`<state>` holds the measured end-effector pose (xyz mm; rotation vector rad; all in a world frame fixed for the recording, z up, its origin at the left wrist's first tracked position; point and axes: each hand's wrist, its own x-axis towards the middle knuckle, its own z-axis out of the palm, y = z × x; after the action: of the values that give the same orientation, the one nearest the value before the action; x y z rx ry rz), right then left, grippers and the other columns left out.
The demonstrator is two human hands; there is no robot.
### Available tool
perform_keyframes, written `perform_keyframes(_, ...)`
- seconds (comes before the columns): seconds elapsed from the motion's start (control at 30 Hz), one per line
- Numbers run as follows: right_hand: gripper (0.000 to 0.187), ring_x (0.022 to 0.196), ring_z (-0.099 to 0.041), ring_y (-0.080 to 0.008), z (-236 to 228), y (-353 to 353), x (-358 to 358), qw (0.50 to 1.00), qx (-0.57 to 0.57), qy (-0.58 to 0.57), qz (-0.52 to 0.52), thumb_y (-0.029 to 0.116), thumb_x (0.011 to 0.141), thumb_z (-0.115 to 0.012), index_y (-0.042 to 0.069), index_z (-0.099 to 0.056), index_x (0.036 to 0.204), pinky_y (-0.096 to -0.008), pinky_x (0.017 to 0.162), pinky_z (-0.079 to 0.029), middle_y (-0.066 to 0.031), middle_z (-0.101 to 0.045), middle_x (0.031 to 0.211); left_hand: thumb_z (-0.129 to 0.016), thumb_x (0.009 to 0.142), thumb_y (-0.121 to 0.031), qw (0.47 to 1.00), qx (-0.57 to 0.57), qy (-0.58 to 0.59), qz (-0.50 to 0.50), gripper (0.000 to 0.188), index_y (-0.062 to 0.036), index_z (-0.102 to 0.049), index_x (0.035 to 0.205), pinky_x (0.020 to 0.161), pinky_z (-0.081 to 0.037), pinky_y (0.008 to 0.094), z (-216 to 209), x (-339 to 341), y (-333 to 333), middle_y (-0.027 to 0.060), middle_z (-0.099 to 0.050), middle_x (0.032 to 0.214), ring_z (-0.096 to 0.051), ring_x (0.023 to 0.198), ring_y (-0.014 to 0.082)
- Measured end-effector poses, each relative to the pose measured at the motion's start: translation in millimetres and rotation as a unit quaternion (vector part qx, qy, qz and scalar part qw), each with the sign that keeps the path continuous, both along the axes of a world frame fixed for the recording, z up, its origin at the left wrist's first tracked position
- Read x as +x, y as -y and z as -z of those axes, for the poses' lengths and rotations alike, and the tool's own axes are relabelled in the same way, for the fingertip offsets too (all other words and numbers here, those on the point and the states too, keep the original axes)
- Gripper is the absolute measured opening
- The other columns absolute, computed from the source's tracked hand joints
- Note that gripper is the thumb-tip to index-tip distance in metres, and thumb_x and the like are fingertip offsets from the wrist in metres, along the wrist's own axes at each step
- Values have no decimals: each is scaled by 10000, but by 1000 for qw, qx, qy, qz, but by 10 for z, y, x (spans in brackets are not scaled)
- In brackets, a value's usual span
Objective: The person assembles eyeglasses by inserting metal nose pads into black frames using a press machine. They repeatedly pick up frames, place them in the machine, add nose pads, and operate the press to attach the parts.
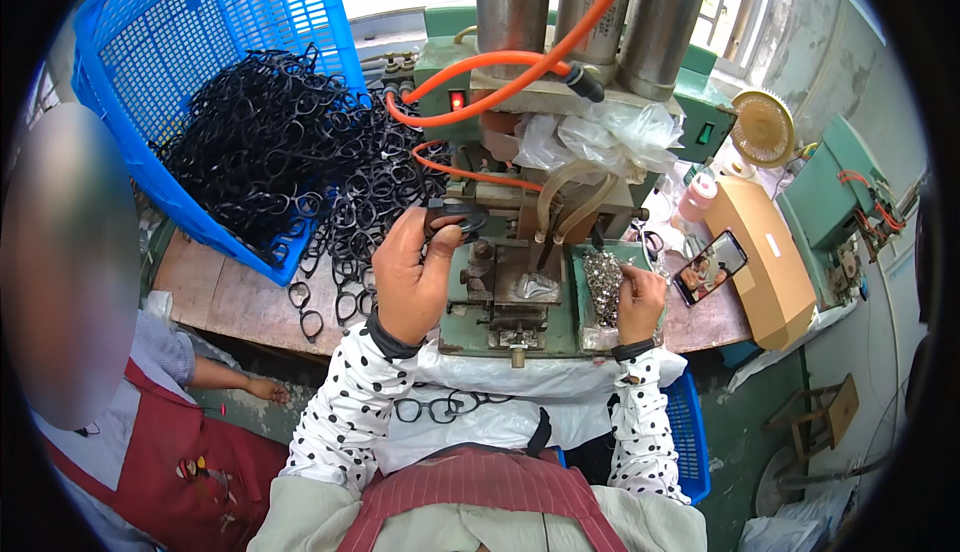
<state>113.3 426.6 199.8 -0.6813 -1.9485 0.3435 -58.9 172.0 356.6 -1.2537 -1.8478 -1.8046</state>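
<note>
My left hand is closed around black eyeglass frames, held up at the left side of the green press machine. How many frames are in the grip I cannot tell. To the right, my right hand dips its bent, pinched fingers into the edge of a tray of small shiny metal parts. Whatever those fingertips hold is too small to make out. Between both hands sits the metal fixture of the press, under two pale tubes.
A blue basket heaped with black eyeglass frames leans at left, more spilling onto the table. Orange hoses loop above. A phone rests against a cardboard box. Another person is at left; more frames lie near my lap.
</note>
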Motion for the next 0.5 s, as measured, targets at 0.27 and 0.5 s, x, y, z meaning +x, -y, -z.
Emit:
perform_keyframes(0.27,173,1066,-509,-299,10,75,2,972,122,196,52,153,744,-685,83,-659,900,-434,868,-375,-55,-624,1048,-602,928,-132,1000,-2,-8,-7,154,5,-633,989,654,-445,284,2,0,-30,93,-602,808,-576,709,222)
perform_keyframes(0.5,59,871,-581,-301,52,19,12,989,101,80,72,80,791,-658,80,-610,825,-391,720,-448,-99,-629,899,-583,946,-140,999,-34,-30,-19,163,4,-635,1000,701,-470,286,-15,0,13,77,-610,860,-586,765,199)
